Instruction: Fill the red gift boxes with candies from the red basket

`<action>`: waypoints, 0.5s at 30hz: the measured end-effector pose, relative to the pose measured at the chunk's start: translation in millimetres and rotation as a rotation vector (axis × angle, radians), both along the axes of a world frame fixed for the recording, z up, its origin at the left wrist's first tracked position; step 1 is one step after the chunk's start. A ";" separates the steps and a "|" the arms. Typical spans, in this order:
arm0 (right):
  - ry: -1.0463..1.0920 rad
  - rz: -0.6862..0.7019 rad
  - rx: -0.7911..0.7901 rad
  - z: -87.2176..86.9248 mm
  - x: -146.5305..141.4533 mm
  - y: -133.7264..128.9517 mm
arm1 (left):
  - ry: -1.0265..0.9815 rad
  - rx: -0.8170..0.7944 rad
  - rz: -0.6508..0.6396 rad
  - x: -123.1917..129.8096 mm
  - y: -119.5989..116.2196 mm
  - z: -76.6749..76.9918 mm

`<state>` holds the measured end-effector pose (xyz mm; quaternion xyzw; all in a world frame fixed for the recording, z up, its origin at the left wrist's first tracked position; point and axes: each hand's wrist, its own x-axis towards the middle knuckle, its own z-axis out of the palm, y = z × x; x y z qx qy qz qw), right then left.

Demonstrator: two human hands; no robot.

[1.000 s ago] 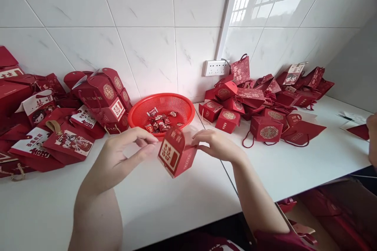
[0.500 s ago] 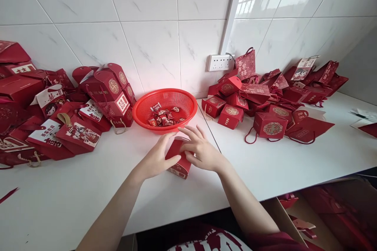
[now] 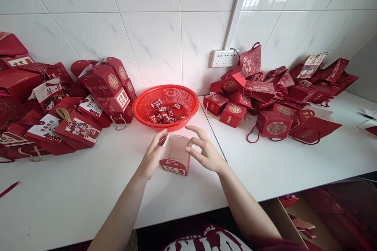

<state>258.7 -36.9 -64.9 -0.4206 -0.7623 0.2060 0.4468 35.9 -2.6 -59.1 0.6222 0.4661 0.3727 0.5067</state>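
A small red paper candy box (image 3: 174, 164) stands on the white table in front of me, its top open and its pale inside showing. Along the box's left wall, my left hand (image 3: 150, 157) has its fingers bent against the raised edge and grips it. My right hand (image 3: 207, 153) is at the right edge, fingers curved and apart, with the fingertips at or just over the rim; nothing is held in it. Right behind the box is a red plastic basket (image 3: 141, 119) with several wrapped candies (image 3: 167, 115) in it.
Piled red gift boxes (image 3: 78, 131) lie at the left, some stacked (image 3: 107, 90). More red boxes (image 3: 277, 125) crowd the right side. A socket strip (image 3: 225, 59) is on the tiled wall. Below the table's front edge at right is an open carton (image 3: 285, 223) with red pieces.
The box's red top flaps have been opened, exposing the pale inside. My left hand has shifted to the left wall, and my right hand has moved slightly right. The view has shifted a little.
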 end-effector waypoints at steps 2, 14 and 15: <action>0.056 -0.067 -0.026 -4.7 6.3 -3.7 | -0.020 0.012 0.095 -7.2 -0.5 -6.8; 0.137 -0.236 -0.272 -53.5 27.3 -21.8 | 0.434 0.340 0.224 -15.1 -16.3 -37.4; 0.116 -0.234 -0.269 -54.8 25.3 -22.1 | 0.467 0.346 0.209 -14.0 -16.7 -38.7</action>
